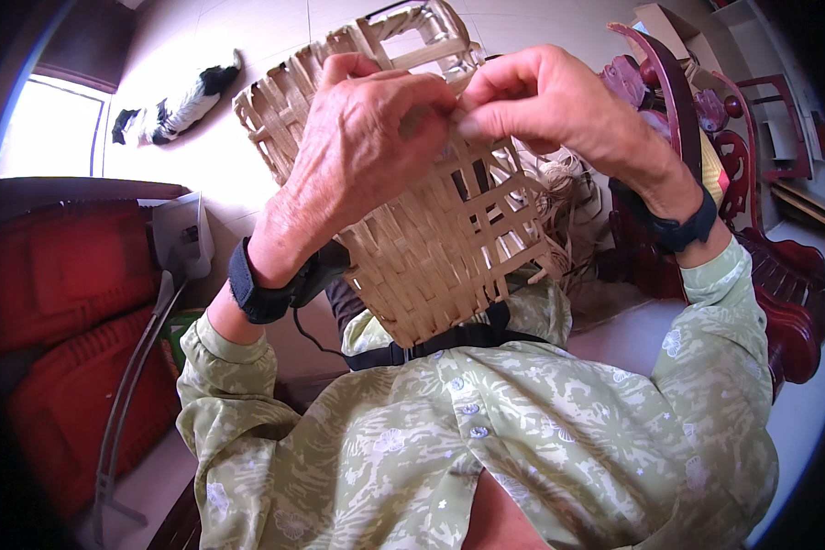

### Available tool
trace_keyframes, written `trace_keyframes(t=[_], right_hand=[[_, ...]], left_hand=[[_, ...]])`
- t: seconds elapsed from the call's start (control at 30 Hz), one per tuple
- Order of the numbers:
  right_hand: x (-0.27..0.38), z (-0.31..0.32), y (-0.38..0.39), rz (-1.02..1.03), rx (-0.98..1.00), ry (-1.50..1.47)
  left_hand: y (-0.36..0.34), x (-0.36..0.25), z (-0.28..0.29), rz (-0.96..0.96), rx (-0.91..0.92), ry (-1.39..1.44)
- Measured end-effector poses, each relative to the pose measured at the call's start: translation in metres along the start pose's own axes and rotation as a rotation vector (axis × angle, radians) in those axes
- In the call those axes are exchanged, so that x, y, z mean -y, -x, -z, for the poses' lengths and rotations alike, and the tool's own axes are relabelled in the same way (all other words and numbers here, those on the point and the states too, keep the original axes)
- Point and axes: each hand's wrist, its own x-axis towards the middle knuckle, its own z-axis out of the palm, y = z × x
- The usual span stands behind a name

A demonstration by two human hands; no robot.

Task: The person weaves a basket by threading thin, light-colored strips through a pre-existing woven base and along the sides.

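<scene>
A partly woven basket [412,266] of flat tan strips stands tilted in front of my body. Its lower left side is closely woven, while the right side and top show open gaps between strips. My left hand [367,133] is closed over the upper part of the basket, its fingers curled at the weave. Thumb and forefinger of my right hand [541,101] are pinched together beside the left fingertips, over the basket's open lattice. Whatever lies in that pinch is hidden. Loose strip ends stick out at the basket's right edge.
A tangle of loose strips [564,197] lies behind the basket on the right. Dark red carved wooden furniture [788,293] stands at the right. Red stacked pieces [69,275] and a metal-framed stand [128,403] are at the left. A black-and-white animal [179,105] lies on the floor.
</scene>
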Motion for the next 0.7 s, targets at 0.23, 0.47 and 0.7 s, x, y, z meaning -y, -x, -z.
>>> trace_keyframes(t=[0.23, 0.47, 0.7], right_hand=[[-0.017, 0.002, 0.023, 0.184, -0.295, 0.355], [-0.016, 0.024, 0.025, -0.228, -0.049, -0.009], [0.001, -0.005, 0.039, -0.128, 0.0, -0.256]], left_hand=[[-0.016, -0.003, -0.019, -0.227, 0.022, 0.05], [-0.018, -0.011, -0.022, -0.21, 0.101, 0.017], [0.003, -0.008, -0.016, -0.103, 0.022, 0.004]])
